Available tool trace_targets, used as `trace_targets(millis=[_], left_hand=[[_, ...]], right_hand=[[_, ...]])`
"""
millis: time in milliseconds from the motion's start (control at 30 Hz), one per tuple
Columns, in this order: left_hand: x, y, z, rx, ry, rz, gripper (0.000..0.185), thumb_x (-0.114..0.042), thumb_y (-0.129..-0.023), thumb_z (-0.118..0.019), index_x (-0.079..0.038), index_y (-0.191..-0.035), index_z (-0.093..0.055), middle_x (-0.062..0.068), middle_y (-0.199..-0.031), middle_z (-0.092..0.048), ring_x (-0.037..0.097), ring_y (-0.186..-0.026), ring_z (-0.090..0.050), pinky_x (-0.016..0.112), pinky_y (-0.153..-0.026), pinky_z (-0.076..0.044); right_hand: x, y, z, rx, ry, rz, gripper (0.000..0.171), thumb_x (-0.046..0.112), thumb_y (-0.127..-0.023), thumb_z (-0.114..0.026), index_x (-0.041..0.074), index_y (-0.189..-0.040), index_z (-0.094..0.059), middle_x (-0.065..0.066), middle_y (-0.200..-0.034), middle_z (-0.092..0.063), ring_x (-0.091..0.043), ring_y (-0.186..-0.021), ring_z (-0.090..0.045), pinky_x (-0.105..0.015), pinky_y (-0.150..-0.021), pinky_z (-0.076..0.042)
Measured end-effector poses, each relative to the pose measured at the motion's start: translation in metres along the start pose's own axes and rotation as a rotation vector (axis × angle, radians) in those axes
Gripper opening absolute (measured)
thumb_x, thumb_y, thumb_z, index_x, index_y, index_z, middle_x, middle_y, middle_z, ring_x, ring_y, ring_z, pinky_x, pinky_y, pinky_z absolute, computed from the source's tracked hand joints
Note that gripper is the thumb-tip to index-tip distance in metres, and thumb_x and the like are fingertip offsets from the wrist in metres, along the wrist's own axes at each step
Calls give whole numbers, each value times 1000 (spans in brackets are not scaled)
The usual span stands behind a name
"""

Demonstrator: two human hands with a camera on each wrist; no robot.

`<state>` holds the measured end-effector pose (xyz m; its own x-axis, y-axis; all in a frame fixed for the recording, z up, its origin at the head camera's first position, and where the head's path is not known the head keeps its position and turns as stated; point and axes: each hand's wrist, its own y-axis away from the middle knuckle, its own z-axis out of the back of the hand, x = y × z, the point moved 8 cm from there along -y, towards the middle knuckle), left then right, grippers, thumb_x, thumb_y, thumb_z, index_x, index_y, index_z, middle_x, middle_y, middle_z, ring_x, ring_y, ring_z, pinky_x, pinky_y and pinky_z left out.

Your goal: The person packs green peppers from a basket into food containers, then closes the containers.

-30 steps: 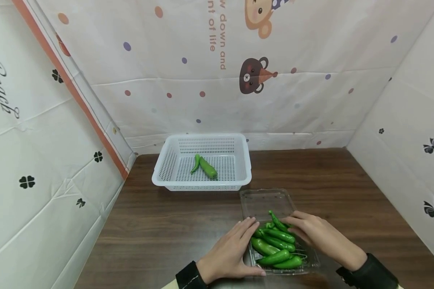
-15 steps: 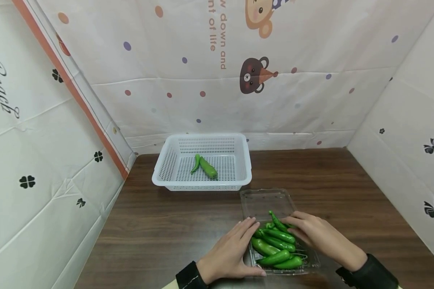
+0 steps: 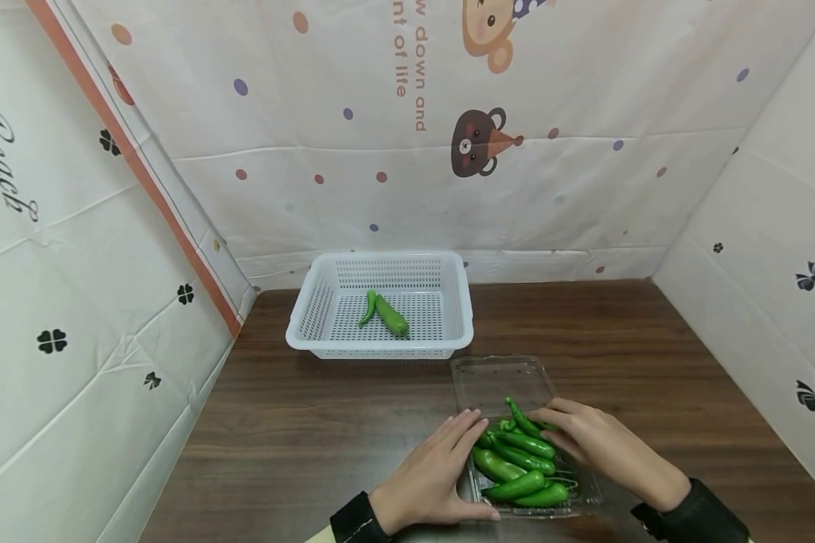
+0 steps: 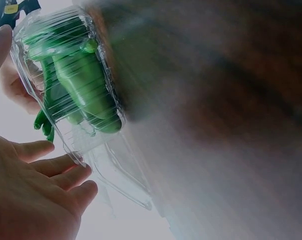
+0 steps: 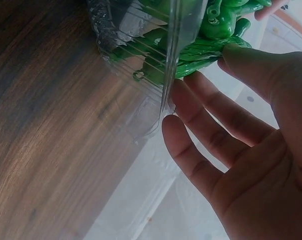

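Flanking clear tray (image 3: 577,494) of peppers (image 3: 519,460), both hands' fingers (image 3: 465,426) seemingly touching

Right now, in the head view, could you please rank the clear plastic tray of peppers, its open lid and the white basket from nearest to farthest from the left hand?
From the left hand:
1. Clear plastic tray of green peppers, against the fingers' right side.
2. Open lid, just beyond the tray.
3. White basket, at the table's far side.

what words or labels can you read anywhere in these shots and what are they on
"w down and" and "nt of life", orange letters running down the back wall sheet, cut off at the top.
"Beach", black script on the left wall sheet, partly cut off at the frame edge.
No readable text on the clear plastic tray, the white basket or the green peppers.
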<state>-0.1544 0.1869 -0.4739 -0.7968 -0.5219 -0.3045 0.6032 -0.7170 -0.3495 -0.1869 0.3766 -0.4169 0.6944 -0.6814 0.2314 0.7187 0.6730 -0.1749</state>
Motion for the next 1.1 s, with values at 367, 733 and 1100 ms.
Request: trace_targets(millis=[367, 733, 1100], left_hand=[[0, 0, 0, -7, -7, 3, 112, -74, -85, -65, -4, -162, -24, 19, -165, -28, 30, -152, -31, 42, -122, -30], [-1, 0, 2, -19, -7, -6, 112, -73, -85, -67, -4, -162, -23, 19, -165, -28, 33, -151, -33, 43, -121, -31], [0, -1, 4, -8, -3, 6, 112, -74, -86, -65, -9, -164, -19, 14, -168, -23, 31, -152, -30, 42, -123, -28]], right_hand=[[0, 1, 0, -12, 0, 10, 34, 9, -90, -78, 16, -123, -72, 4, -104, -66, -1, -82, -63, -23, -61, -53], [-1, -1, 1, -9, 0, 8, 34, 9, -90, -78, 15, -123, -73, 3, -104, -66, -1, -81, -63, -23, -59, -52], [0, 0, 3, -3, 3, 30, 35, 9, -89, -79, 15, -122, -73, 4, -103, -66, 1, -81, -62, -22, -60, -53]])
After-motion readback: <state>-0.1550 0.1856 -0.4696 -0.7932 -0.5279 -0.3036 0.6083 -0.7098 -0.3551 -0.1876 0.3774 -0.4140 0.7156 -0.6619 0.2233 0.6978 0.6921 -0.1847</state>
